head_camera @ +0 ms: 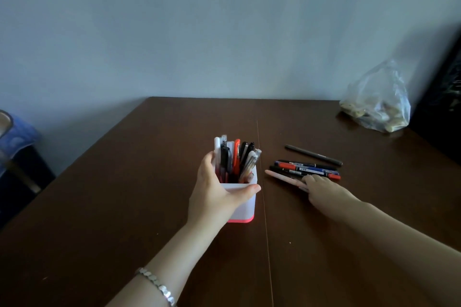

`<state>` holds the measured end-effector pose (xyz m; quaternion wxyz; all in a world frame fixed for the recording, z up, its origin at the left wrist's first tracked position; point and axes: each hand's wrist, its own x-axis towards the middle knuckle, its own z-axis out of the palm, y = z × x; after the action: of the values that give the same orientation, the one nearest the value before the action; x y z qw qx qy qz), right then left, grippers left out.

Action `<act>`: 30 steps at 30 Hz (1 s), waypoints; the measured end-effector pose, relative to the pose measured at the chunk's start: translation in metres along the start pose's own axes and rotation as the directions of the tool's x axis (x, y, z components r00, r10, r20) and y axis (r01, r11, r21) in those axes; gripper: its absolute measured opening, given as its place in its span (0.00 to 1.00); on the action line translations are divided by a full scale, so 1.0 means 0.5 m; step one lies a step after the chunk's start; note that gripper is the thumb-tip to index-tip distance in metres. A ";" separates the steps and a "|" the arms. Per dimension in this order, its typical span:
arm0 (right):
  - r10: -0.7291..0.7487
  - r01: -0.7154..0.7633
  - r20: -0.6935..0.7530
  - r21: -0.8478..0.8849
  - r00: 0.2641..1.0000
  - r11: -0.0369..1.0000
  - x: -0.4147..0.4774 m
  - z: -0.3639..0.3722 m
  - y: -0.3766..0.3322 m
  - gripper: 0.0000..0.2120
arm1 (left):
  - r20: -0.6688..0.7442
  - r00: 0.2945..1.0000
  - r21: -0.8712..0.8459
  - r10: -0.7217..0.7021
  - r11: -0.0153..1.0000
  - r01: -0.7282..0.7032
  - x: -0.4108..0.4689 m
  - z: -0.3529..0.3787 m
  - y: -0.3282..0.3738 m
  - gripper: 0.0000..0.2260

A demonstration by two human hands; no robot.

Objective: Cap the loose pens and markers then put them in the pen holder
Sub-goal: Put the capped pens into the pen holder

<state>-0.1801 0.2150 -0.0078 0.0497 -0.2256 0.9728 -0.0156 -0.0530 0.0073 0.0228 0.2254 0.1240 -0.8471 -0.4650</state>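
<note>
A white pen holder with a pink base stands mid-table, filled with several pens. My left hand is wrapped around its left side and front rim. To its right lie loose pens: a pale pink pen, a black marker with a red end, a blue and red marker, a black marker, and a dark grey pen farther back. My right hand rests fingers-down on the pink pen's near end; whether it grips the pen is hidden.
The brown wooden table has a seam running front to back just right of the holder. A clear plastic bag of pale lumps sits at the back right, beside a dark object. A blue item is off the left edge.
</note>
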 end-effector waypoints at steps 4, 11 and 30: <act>-0.004 0.001 0.031 0.088 1.000 0.996 -0.029 -0.010 -0.013 0.10 | 0.007 1.000 -0.007 -0.011 1.000 0.012 0.003 0.000 -0.003 0.43; -0.097 0.126 -0.079 0.643 0.992 0.755 -0.120 -0.231 -0.049 0.08 | 0.020 1.000 0.004 -0.007 1.000 0.006 0.006 0.001 -0.012 0.45; -0.188 0.261 -0.183 0.740 0.965 0.620 -0.129 -0.283 -0.141 0.08 | -0.141 0.989 -0.328 -0.030 0.945 -0.018 -0.006 -0.070 0.089 0.14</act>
<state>-0.1063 0.1810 0.1424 0.0945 -0.3029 0.8419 -0.4366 -0.0332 0.0070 0.0759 0.3022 0.1208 -0.7390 -0.5898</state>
